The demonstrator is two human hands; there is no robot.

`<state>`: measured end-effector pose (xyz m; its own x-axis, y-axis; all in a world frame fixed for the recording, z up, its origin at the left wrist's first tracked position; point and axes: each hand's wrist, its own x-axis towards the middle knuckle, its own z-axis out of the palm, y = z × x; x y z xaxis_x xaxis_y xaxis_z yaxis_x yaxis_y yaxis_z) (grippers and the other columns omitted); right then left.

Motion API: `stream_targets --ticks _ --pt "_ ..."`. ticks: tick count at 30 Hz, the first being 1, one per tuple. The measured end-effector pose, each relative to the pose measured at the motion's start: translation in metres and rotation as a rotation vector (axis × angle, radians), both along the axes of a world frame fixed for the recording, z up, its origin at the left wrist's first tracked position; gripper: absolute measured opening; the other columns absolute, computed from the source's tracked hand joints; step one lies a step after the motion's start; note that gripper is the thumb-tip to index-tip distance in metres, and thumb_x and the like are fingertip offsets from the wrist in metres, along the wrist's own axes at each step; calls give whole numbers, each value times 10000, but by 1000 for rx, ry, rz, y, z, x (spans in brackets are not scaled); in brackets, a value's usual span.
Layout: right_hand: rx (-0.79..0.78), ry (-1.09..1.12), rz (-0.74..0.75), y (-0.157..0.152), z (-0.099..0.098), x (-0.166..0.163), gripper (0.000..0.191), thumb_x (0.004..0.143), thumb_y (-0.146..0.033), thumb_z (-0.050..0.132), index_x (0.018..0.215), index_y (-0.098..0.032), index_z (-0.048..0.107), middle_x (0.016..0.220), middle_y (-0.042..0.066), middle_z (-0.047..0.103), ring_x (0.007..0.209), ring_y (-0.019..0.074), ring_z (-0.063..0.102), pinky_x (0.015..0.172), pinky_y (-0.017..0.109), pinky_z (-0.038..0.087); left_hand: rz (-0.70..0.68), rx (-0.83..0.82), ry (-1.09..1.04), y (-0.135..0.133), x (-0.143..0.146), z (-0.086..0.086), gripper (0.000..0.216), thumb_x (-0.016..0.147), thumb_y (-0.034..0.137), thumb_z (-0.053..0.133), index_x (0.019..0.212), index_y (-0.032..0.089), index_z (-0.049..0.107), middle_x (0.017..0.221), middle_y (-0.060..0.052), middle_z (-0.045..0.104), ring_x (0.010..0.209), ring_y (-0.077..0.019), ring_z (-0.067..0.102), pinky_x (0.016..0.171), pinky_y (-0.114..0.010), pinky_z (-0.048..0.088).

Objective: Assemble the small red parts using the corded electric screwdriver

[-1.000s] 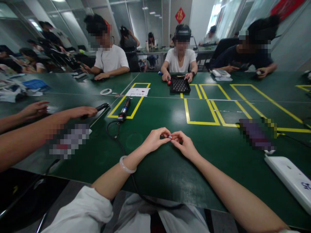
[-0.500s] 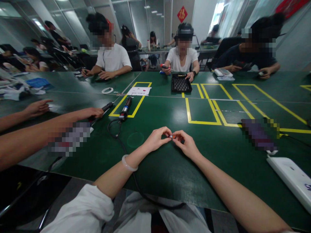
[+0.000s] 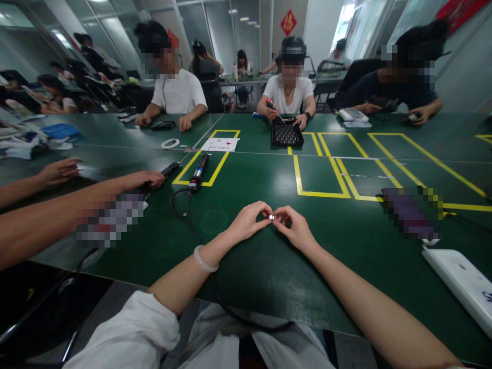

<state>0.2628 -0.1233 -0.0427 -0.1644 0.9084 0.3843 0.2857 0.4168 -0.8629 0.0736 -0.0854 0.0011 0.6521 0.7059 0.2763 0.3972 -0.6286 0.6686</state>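
Note:
Both my hands meet at the middle of the green table [image 3: 269, 266]. My left hand [image 3: 248, 221] and my right hand [image 3: 295, 228] each pinch one end of a tiny metallic part [image 3: 271, 217] with a reddish tint, held just above the tabletop. The fingers of both hands are curled and pressed on it. A pale bangle [image 3: 204, 259] circles my left wrist. An electric screwdriver [image 3: 199, 170] lies beyond my left hand, its black cable [image 3: 180, 205] running back toward me.
A co-worker's arms [image 3: 57, 215] reach in from the left, one hand on a black tool [image 3: 168, 169]. Yellow tape boxes [image 3: 321, 174] mark the table. A white device [image 3: 459, 282] lies at right. A person opposite works over a black tray [image 3: 285, 134].
My hands have stayed together on the small part, with only slight finger shifts. The person opposite has brought a tool down to the black tray.

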Motion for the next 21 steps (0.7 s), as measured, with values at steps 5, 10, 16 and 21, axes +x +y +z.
stream_targets --ticks 5,10,16,21 --pt "5 -6 -9 -1 1 0 132 842 -211 606 972 -207 583 908 37 623 751 159 611 638 285 478 4 20 8 -1 0 0 123 858 236 606 968 182 603 931 -23 618 889 -158 588 814 -288 454" --pt "18 -12 -13 -1 2 0 128 842 -213 606 968 -205 587 907 35 617 753 159 611 648 287 477 6 31 13 -1 1 1 119 863 231 596 973 184 598 936 -23 616 897 -158 591 818 -288 455" --pt "6 -14 -21 -3 4 2 122 861 -281 604 958 -207 595 897 40 622 757 164 608 656 292 481 2 1 -1 -2 2 2 151 870 274 592 994 188 601 956 -31 636 915 -170 603 837 -299 465" --pt "-116 126 -31 0 1 5 226 856 -401 628 959 -203 594 823 31 646 710 161 607 647 295 506 -22 -81 -36 -4 3 3 210 892 308 567 1073 201 582 1002 -32 671 922 -162 631 841 -283 477"
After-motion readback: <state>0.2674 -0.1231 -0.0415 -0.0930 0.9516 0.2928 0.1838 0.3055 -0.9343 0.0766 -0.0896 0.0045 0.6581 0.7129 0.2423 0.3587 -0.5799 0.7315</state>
